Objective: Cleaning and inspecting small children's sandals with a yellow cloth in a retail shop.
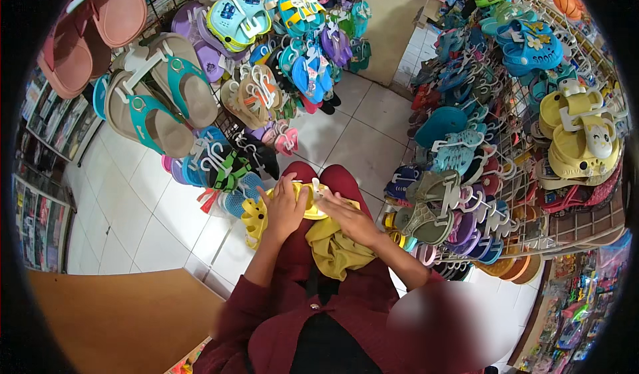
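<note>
A pair of yellow clogs (255, 217) lies across my thighs, partly covered by my hands. My left hand (284, 206) grips the pair from above, its thumb and fingers spread over the clogs. My right hand (349, 219) lies over the right-hand clog, fingers stretched out near a small white part (318, 184). A crumpled mustard-yellow cloth (337, 249) spreads over my lap beneath the right hand. Whether those fingers hold the cloth is hidden.
Children's sandals and clogs (239, 19) hang on a rack at left. Another wire rack (554, 234) at right is crowded with footwear, including yellow clogs (581, 149). A brown board (125, 319) lies at lower left. White floor tiles (372, 139) run between the racks.
</note>
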Demonstrator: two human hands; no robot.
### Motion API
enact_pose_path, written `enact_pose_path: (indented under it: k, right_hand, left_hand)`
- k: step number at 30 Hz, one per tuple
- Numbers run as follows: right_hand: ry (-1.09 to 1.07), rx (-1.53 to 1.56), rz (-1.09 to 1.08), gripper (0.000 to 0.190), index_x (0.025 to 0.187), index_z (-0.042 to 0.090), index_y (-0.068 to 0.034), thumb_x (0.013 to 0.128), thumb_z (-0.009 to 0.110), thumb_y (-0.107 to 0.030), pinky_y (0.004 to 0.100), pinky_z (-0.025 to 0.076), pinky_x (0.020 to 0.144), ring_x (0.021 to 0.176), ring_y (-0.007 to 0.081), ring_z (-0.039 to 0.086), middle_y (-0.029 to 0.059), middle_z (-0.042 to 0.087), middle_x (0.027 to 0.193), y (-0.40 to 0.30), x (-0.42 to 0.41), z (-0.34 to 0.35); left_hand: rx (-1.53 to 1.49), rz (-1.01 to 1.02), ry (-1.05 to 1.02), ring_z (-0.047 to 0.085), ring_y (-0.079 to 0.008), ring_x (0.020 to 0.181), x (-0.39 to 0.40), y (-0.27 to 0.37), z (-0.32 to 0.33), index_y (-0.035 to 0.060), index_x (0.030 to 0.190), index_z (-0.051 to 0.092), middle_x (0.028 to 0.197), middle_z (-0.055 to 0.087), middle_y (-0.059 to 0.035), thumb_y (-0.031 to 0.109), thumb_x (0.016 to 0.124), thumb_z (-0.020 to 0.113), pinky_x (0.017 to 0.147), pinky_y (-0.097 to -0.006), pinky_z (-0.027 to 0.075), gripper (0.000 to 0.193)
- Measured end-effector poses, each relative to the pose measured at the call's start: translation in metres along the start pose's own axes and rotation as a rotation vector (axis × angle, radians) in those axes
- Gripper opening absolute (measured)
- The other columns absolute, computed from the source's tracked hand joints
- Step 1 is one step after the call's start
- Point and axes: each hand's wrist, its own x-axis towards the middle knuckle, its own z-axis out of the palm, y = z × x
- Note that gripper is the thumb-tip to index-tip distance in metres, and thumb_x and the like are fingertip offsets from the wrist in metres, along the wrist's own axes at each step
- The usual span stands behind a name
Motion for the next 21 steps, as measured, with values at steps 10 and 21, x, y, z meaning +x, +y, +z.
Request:
enact_pose_path:
  k: [10, 21]
  right_hand:
    - [-0.223, -0.186, -0.183, 0.036, 0.116, 0.054, -0.006, 0.08, 0.048, -0.006, 0.0399, 0.029, 0.105, 0.128, 0.0241, 0.035, 0.0061, 0.047, 0.13, 0.017, -0.02, -0.009]
    - [0.413, 0.223, 0.338, 0.03, 0.105, 0.052, -0.002, 0.076, 0.05, 0.004, 0.0304, 0.042, 0.076, 0.084, 0.0234, 0.055, 0.0134, 0.055, 0.092, -0.017, 0.011, -0.003]
  left_hand:
    - [-0.061, -0.206, -0.179, 0.055, -0.0329, 0.102, 0.033, -0.012, -0.008, 0.01, 0.111, 0.044, 0.108, 0.06, -0.0117, 0.038, 0.087, 0.045, 0.087, -0.0607, 0.03, 0.036]
    - [0.002, 0.267, 0.006, 0.05, -0.0234, 0.106, 0.003, 0.002, -0.008, 0.0087, 0.112, 0.049, 0.107, 0.057, -0.0085, 0.033, 0.083, 0.052, 0.098, -0.0468, 0.022, 0.038]
